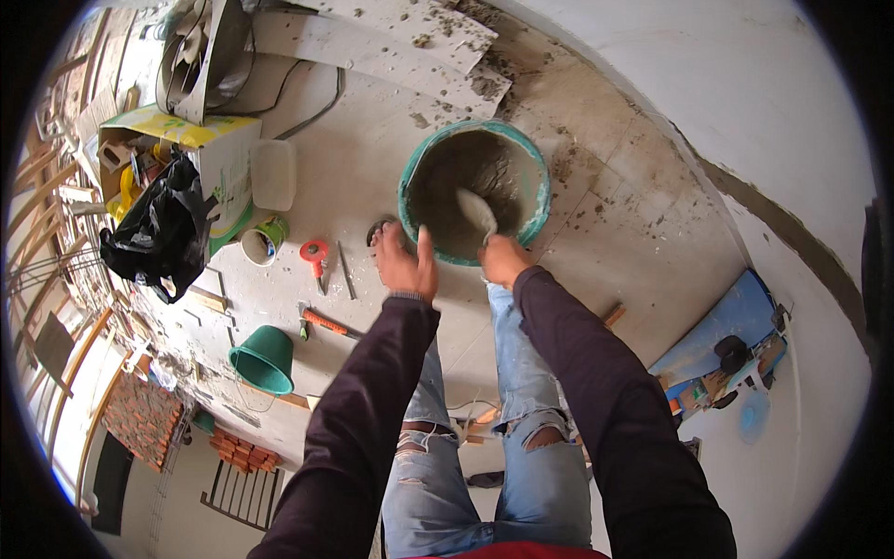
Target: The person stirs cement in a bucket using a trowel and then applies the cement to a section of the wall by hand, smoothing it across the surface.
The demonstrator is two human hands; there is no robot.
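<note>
Grey mortar [442,191] is held in the green bucket [542,191], where a trowel [478,212], clamped in the right hand [506,261], is angled forward and slightly left. The left hand [407,267] is held, fingers parted, at the near-left rim [405,210]; contact cannot be told. Rightward, floor [596,252] is bounded by the wall [745,93].

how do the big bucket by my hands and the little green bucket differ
The big bucket looks wider than the little green bucket. The big bucket is smeared grey; the little green bucket's side looks cleaner. The right hand holds a tool in the big bucket; the little green bucket is untouched. Both are green.
</note>
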